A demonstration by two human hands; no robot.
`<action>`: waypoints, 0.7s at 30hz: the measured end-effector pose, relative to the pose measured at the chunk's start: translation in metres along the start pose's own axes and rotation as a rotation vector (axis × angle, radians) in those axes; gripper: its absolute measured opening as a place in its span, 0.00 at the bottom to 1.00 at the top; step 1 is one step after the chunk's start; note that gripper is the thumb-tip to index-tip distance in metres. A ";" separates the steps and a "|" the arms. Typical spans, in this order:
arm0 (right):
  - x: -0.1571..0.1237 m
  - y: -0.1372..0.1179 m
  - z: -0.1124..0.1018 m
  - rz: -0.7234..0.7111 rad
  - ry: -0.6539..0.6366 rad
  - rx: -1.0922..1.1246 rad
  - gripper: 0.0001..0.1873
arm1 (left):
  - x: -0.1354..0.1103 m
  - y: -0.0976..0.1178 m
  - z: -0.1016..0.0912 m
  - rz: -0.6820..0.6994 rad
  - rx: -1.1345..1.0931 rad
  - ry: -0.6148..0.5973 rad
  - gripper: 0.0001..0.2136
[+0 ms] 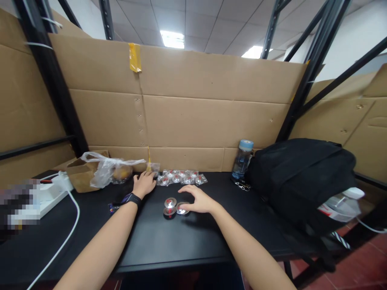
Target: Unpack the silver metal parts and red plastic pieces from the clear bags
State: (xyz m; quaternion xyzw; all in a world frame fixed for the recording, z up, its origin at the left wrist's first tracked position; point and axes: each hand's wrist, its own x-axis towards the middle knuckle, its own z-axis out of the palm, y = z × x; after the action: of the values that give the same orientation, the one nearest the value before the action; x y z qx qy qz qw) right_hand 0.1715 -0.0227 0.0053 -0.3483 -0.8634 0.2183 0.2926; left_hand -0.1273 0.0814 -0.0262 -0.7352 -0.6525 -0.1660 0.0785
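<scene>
Three shiny round metal pieces with red marks at their centres lie grouped on the black table: an upper disc (170, 202), a lower disc (169, 212) and a right disc (182, 208). My right hand (198, 200) is over the right disc, thumb and fingers apart. Its thumb is at the disc's edge; whether they touch I cannot tell. Farther left, my left hand (144, 184) reaches forward with fingers stretched out, by a small clear plastic bag (155, 167). Behind the loose discs, several similar discs in clear wrappers (180, 177) lie in a row.
A knotted plastic bag (105, 171) and an open cardboard box (80, 177) stand at the left, near a white power strip (50, 199) and its cable. At the right are a water bottle (242, 161) and a black backpack (302, 177). A cardboard wall (187, 121) closes the back.
</scene>
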 end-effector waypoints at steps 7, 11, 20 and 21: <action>0.000 -0.036 0.041 0.023 -0.140 -0.240 0.22 | -0.017 0.019 -0.024 0.083 -0.056 0.169 0.19; -0.002 -0.042 0.051 0.005 -0.122 -0.345 0.21 | -0.017 0.032 -0.028 0.193 -0.191 0.133 0.17; 0.009 0.012 0.005 0.108 0.099 -0.271 0.17 | -0.024 0.046 -0.003 0.416 -0.322 -0.076 0.18; 0.010 0.024 -0.003 0.138 0.132 -0.282 0.18 | -0.025 0.047 -0.001 0.423 -0.313 -0.087 0.19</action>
State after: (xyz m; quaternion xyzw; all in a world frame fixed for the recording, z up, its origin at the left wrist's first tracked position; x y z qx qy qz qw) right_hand 0.1788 0.0003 -0.0030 -0.4579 -0.8385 0.0911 0.2811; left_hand -0.0831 0.0517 -0.0292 -0.8648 -0.4536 -0.2131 -0.0312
